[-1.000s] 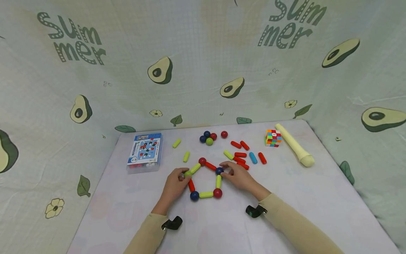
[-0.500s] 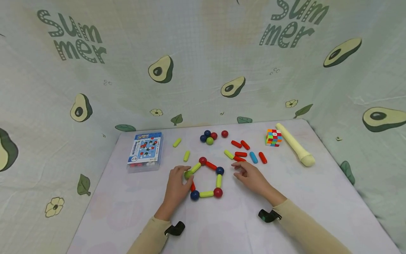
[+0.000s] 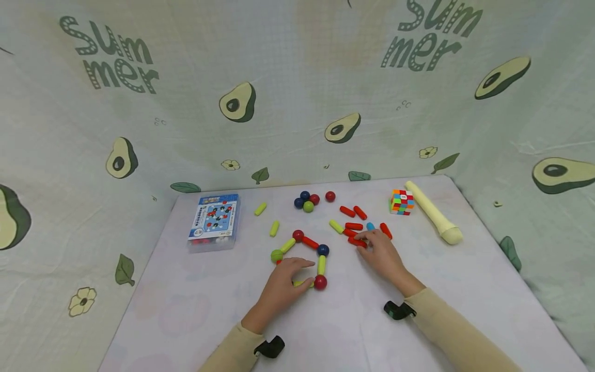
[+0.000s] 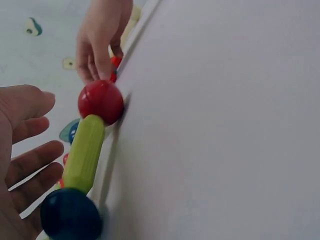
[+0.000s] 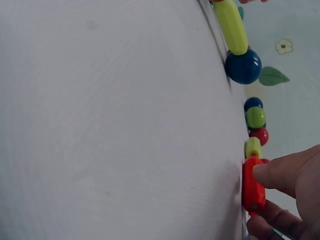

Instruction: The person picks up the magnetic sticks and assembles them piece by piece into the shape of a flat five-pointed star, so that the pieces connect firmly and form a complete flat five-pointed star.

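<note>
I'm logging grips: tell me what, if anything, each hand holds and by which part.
The right hand pinches a red stick, thumb against its side, fingers near one end. The left hand, fingers spread, holds nothing.

Ball-and-rod ring (image 3: 310, 243) on tabletop (image 3: 186, 310), lower centre of frame; ball cluster (image 3: 308, 206) behind; most loose rods (image 3: 354, 226) to right; cube (image 3: 402, 202) farther right, beside baton (image 3: 432, 213); box (image 3: 214, 222) at left.
</note>
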Demonstrator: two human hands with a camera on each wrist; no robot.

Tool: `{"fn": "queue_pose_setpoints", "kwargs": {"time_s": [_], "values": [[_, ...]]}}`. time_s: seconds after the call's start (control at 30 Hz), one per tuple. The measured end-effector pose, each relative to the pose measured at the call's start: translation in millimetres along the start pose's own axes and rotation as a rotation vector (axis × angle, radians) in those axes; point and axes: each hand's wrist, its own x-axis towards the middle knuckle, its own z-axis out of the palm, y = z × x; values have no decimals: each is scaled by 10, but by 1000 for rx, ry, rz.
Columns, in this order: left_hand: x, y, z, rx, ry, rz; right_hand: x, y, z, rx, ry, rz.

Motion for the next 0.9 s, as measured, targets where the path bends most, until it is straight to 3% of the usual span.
{"fn": "queue_pose_setpoints", "kwargs": {"time_s": [0.2, 0.5, 0.9], "values": [[7, 31, 103, 1, -77, 21, -3, 25, 0, -12, -36, 8], [37, 83, 87, 51, -95, 23, -35, 11, -8, 1, -121, 29], [67, 93, 99, 36, -101, 20, -189, -75, 45, 26, -216, -95]]}}
